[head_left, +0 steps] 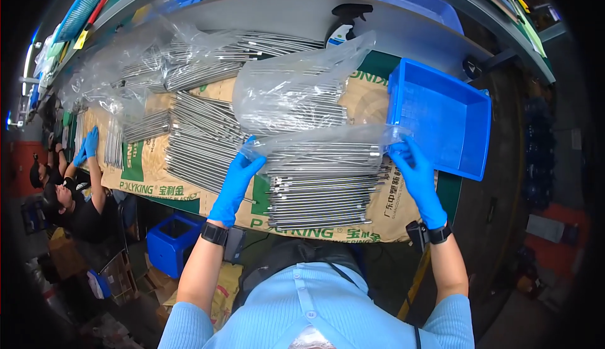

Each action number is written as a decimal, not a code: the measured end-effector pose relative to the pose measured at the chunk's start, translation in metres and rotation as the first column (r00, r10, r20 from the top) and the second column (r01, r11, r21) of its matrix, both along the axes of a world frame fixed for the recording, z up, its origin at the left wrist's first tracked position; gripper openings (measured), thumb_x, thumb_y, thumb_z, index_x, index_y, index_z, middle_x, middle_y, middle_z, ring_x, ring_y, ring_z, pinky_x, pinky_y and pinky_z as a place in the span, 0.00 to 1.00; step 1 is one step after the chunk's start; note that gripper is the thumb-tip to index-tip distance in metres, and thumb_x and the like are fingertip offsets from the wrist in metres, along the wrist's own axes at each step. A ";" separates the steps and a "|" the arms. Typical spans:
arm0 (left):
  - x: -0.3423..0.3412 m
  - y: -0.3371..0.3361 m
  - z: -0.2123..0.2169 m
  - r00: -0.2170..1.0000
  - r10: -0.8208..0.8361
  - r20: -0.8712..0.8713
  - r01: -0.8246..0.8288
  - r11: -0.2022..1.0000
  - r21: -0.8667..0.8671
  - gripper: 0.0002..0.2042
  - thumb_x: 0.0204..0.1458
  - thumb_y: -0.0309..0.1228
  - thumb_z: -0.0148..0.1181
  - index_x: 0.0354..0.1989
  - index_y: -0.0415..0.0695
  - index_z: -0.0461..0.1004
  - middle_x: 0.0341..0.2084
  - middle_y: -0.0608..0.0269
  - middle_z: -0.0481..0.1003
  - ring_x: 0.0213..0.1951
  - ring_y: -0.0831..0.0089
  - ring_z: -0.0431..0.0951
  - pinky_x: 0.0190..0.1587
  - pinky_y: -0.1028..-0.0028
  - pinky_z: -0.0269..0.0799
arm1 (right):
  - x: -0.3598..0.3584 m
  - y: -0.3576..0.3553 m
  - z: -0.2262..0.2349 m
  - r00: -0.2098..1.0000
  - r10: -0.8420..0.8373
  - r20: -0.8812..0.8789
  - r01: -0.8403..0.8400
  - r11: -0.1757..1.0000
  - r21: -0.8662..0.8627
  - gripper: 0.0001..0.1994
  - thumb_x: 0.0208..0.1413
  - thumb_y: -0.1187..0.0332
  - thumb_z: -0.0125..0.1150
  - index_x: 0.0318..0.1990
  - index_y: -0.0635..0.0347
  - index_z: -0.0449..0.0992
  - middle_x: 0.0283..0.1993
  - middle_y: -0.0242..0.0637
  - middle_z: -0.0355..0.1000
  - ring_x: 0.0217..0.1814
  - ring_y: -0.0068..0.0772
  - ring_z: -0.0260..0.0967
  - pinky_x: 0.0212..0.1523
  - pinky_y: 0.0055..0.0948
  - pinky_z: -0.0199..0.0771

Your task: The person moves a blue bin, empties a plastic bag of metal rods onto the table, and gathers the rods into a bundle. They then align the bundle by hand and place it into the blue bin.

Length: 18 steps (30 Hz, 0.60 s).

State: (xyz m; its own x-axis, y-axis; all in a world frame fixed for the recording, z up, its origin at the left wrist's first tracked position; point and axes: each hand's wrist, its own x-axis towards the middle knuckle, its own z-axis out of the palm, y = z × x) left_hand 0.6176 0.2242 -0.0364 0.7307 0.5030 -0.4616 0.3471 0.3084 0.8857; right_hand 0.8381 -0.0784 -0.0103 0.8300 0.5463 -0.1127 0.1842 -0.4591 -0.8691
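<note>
Both my hands wear blue gloves. My left hand (pixel 242 176) pinches the left end of a clear plastic bag (pixel 321 144) full of thin metal rods. My right hand (pixel 414 169) grips the bag's right end, next to a blue plastic bin (pixel 450 119). The bag is stretched between the two hands, just above a flat stack of loose metal rods (pixel 321 201) lying on brown paper sacks (pixel 378 213) spread over the bench.
More bagged and loose metal rods (pixel 201 128) cover the bench to the left and behind. A second clear bag (pixel 290 87) lies further back. Other people (pixel 69 191) in blue gloves work at far left. A blue crate (pixel 171 242) sits below the bench.
</note>
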 end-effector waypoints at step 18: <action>0.009 -0.030 -0.002 0.973 0.230 -0.004 -0.227 0.958 -0.175 0.14 0.59 0.38 0.43 0.41 0.41 0.70 0.34 0.65 0.70 0.36 0.78 0.68 0.44 0.77 0.63 | -0.055 0.025 -0.017 0.943 -0.068 -0.327 0.099 0.992 0.078 0.15 0.58 0.63 0.50 0.25 0.65 0.70 0.23 0.29 0.65 0.27 0.19 0.57 0.30 0.25 0.59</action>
